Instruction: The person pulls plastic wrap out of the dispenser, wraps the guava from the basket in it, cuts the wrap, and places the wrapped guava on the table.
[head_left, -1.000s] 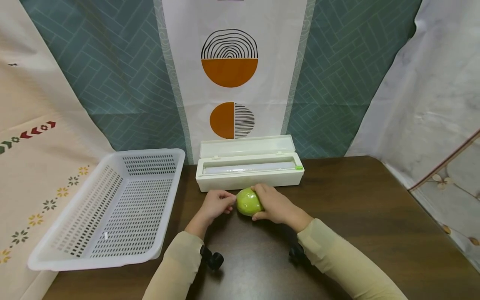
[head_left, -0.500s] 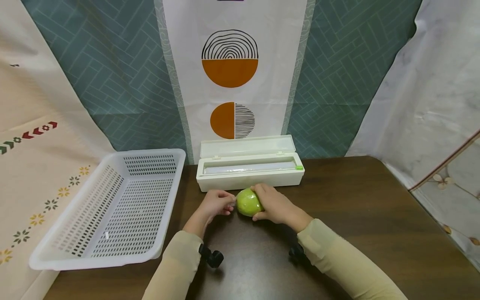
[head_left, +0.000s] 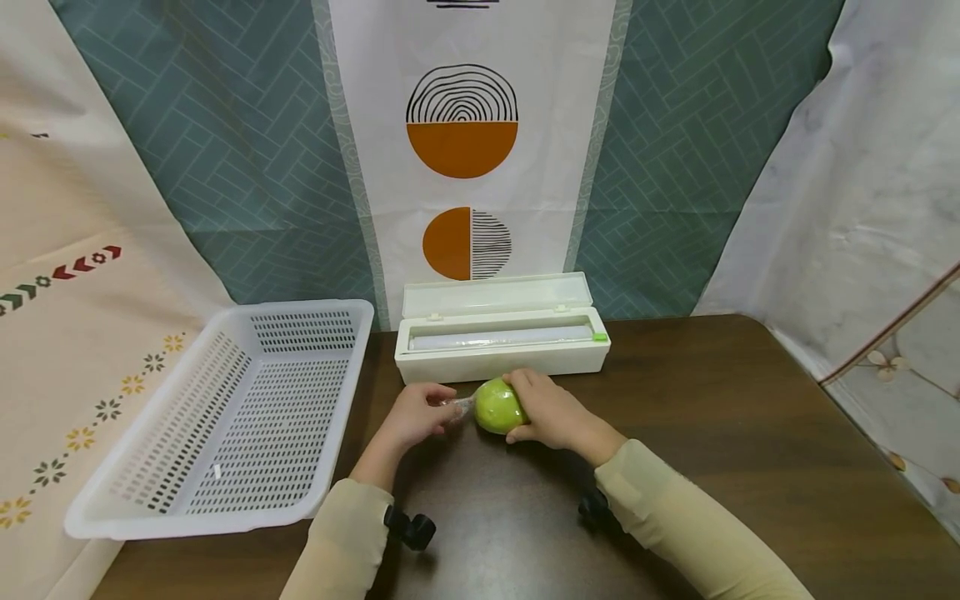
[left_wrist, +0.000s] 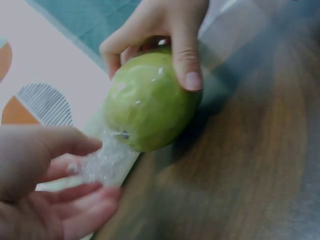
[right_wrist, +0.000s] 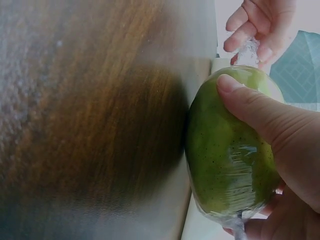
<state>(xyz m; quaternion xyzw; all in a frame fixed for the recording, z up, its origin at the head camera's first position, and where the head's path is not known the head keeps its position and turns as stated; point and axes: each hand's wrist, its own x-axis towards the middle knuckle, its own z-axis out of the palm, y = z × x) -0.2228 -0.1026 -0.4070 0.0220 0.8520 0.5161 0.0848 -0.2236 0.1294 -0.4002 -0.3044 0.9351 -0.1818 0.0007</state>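
Note:
A speckled green fruit (head_left: 498,407), wrapped in clear cling film, lies on its side on the table in front of a white cling film box (head_left: 501,358). My right hand (head_left: 551,412) grips the fruit from the right, its thumb (right_wrist: 250,102) laid along the film-covered skin. On the left, a twisted tail of cling film (left_wrist: 107,157) sticks out from the fruit. My left hand (head_left: 416,414) holds the end of this tail between thumb and loosely curled fingers. A second film twist (right_wrist: 239,227) shows at the fruit's other end in the right wrist view.
A white perforated basket (head_left: 356,400) stands at the left, with a small white scrap (head_left: 217,472) inside. The film box's lid (head_left: 498,293) is raised, and a film roll (head_left: 501,338) lies within. Patterned cloths (head_left: 675,150) hang behind the dark wooden table (head_left: 712,417).
My left hand has moved left, away from the fruit, and its fingers have loosened somewhat, exposing more of the film tail. My right hand keeps its grip. The head view has shifted slightly.

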